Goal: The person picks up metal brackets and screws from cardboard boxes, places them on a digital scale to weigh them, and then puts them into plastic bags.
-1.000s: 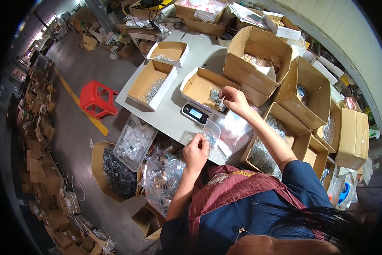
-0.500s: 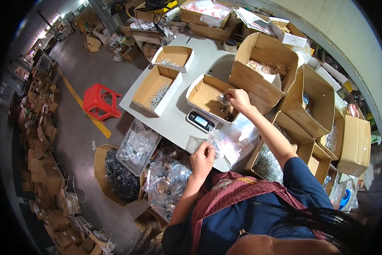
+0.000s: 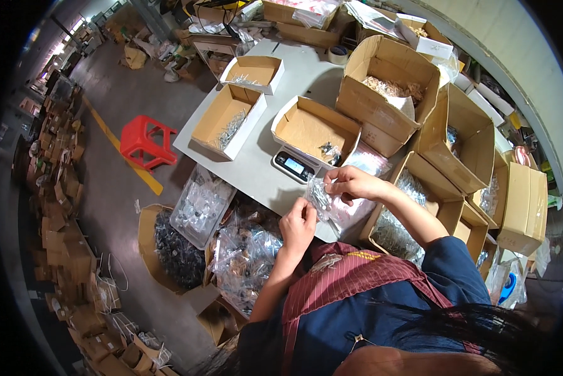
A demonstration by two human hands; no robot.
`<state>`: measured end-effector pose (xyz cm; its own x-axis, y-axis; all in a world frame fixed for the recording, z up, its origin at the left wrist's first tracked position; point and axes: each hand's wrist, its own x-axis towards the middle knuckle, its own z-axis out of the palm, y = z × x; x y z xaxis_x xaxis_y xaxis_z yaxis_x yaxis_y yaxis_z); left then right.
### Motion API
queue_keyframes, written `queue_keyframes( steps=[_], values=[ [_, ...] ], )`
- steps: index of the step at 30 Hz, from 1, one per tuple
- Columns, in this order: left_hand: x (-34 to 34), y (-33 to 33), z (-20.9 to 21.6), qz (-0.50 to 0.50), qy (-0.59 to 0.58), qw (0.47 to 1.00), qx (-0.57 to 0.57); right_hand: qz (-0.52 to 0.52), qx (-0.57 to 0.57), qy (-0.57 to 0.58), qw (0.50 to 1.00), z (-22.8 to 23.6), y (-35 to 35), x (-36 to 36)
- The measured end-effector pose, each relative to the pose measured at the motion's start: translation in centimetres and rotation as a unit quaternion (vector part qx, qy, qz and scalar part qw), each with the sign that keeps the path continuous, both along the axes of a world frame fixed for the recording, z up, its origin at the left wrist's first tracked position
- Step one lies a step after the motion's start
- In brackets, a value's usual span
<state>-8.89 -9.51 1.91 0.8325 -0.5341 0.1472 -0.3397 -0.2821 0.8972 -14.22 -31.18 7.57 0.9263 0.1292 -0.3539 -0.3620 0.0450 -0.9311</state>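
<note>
In front of me, at the table's near edge, a small clear plastic bag [image 3: 320, 195] with shiny silvery pieces inside is between my hands. My left hand [image 3: 299, 225] pinches its lower left side. At its upper right, the closed fingers of my right hand [image 3: 355, 184] press against the bag; whether they also hold a loose piece cannot be made out. Just beyond stands a shallow white-sided carton [image 3: 316, 128], with a few small dark and silvery parts in its near right corner. It rests on a digital scale [image 3: 294, 165] with a lit display.
Two white-sided cartons, one with silvery screws or pins [image 3: 232, 130], stand at the far left. Larger cardboard boxes [image 3: 382, 116] crowd the right. Flat plastic bags [image 3: 370, 160] lie beside the scale. Left below are a clear tub [image 3: 200, 207] and a red stool [image 3: 147, 143].
My right hand has come back from the shallow carton to the small bag. My left hand stays near its place, and the bag is now raised between both hands with silvery pieces visible.
</note>
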Motion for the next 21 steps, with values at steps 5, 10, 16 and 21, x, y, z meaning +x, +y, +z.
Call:
queue_keyframes(
  steps=[5, 10, 16, 21],
  values=[
    [-0.7, 0.6, 0.7, -0.025, -0.045, 0.999, 0.005, -0.027, 0.035, 0.001, 0.999, -2.3, 0.8, 0.6],
    [-0.8, 1.0, 0.7, -0.022, -0.053, 0.998, -0.015, -0.011, -0.037, 0.011, 0.999, -1.4, 1.7, -0.2],
    [1.2, 1.8, 0.7, 0.026, -0.059, 0.998, 0.002, 0.165, -0.381, -0.16, 0.895, 0.4, 1.6, -1.3],
    [2.7, 2.0, 2.7, 0.045, -0.107, 0.993, -0.001, 0.063, -0.285, -0.335, 0.896, 1.1, 0.8, -0.6]
  ],
)
